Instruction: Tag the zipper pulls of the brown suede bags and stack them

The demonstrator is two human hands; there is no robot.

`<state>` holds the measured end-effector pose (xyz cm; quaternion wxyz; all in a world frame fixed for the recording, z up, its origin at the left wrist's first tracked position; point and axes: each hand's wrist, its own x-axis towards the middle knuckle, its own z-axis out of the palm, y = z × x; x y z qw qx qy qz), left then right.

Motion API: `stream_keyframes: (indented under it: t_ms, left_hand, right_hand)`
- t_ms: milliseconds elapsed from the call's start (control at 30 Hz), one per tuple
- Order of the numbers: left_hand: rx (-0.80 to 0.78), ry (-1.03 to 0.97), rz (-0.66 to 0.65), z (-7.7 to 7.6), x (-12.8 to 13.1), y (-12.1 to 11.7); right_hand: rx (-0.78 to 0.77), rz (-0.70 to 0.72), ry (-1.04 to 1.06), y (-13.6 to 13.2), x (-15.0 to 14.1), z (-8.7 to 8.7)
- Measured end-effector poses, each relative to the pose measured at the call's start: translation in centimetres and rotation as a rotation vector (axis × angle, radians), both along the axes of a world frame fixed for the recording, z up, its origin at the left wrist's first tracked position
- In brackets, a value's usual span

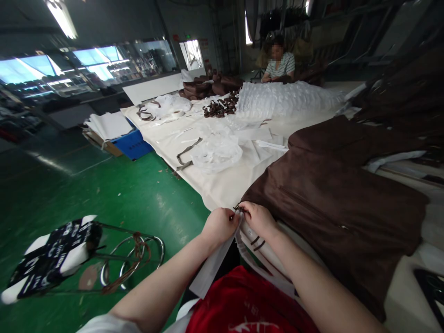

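Observation:
A brown garment [329, 194] with a small zipper pull lies spread over the right part of the table. At its near left corner, by the table edge, my two hands meet. My left hand [220, 226] is closed in a fist, and a white translucent strip [212, 269] hangs down from it. Opposite it, my right hand [258, 219] pinches the corner of the brown garment, where a small dark piece shows between the fingers. Exactly what lies between the fingertips is partly hidden. A narrow pale strip [248, 259] dangles below the right hand.
On the white table [194, 185] sit a clear plastic bag [218, 155], a ruffled white bundle [284, 99] and brown fabric piles [197, 88]. A person [280, 64] sits at the far side. A stool [55, 261] and a blue box [133, 143] stand left.

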<state>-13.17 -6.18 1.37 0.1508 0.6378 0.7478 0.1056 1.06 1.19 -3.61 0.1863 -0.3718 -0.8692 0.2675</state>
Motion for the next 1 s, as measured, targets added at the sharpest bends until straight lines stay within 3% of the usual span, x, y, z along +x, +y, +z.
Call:
stream_keyframes:
  t_ms: [100, 267, 467, 600, 833, 1000]
  left_hand:
    - [-0.020, 0.098, 0.029, -0.1, 0.4, 0.2]
    - [-0.077, 0.099, 0.039, 0.0, 0.9, 0.6]
    - [-0.105, 0.091, 0.084, 0.1, 1.1, 1.4]
    - [-0.109, 0.080, 0.105, 0.1, 1.4, 2.1]
    - [-0.078, -0.010, 0.070, -0.3, 1.4, 2.8]
    - [-0.062, -0.189, -0.030, -0.6, 0.2, 2.6]
  right_hand:
    - [0.005, -0.077, -0.018, -0.1, -0.1, -0.4]
    - [0.055, -0.108, -0.118, -0.3, -0.2, -0.2]
    - [-0.009, -0.105, -0.163, 0.0, -0.3, 0.4]
    - [-0.076, -0.179, -0.140, -0.3, -0.1, 0.5]
    - [-0.343, -0.295, 0.065, -0.5, 0.1, -0.2]
    - [-0.747, -0.328, 0.350, -0.4, -0.5, -0.8]
